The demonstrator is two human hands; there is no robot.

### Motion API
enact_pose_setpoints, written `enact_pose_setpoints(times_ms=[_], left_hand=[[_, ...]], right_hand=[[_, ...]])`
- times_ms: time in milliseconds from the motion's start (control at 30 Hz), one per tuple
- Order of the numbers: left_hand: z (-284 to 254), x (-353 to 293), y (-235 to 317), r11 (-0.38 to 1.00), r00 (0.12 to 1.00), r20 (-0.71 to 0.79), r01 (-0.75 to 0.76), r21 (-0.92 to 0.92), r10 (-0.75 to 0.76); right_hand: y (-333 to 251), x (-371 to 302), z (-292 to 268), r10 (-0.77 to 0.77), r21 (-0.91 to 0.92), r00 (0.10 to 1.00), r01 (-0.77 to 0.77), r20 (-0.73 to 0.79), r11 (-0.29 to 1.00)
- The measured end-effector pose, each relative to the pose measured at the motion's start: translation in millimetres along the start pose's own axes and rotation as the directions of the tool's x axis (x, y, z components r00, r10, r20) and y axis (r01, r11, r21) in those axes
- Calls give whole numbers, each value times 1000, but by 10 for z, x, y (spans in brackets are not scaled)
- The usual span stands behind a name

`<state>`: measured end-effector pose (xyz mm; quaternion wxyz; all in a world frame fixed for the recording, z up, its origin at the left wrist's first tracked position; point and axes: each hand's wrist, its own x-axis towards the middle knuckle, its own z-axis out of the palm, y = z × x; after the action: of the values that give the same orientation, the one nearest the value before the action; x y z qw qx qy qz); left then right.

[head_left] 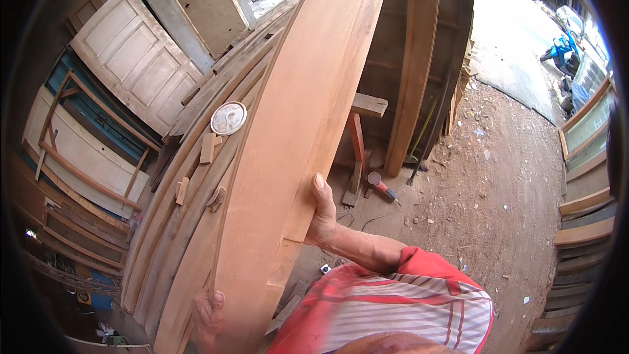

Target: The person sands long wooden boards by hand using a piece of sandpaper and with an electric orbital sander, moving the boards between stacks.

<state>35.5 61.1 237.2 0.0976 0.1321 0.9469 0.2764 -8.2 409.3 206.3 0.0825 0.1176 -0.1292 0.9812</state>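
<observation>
A long, wide plank [288,118] of smooth light-brown wood runs from near my body toward the top of the view. Its near right part has a shallow cut step. My right hand [320,213] grips the plank's right edge, thumb on the upper face and the other fingers hidden beneath. At the left edge, closer to me, my left hand [208,318] holds the plank with its thumb at the rim. That hand is slightly blurred and its fingers show only in part. A wooden support [369,105] sticks out beyond the plank's right side.
Stacked boards [196,203] lie along the left, bearing a round white lid [228,118] and small wood blocks [208,148]. A panelled door [137,59] leans behind them. An angle grinder [382,187] lies on the dirt floor. Tall dark panels [449,46] stand ahead; frames [585,200] line the right.
</observation>
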Motion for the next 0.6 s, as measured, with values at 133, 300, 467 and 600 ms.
enact_pose_setpoints(times_ms=[133, 300, 467, 600], left_hand=[[-31, -247, 205, 997, 993, -110, 42, 71, -35], [66, -534, 572, 991, 964, -262, -10, 134, 45], [141, -778, 945, 976, 859, -489, -54, 211, 153], [357, -961, 1025, 993, 452, -891, 79, 88, 43]], right_hand=[[-320, 28, 339, 44, 15, 994, -46, 104, 999], [-649, -92, 549, 21, 76, 985, -34, 174, 996], [-747, -407, 580, 21, 123, 977, -47, 210, 991], [-803, -630, 515, -37, 101, 986, 21, 165, 995]])
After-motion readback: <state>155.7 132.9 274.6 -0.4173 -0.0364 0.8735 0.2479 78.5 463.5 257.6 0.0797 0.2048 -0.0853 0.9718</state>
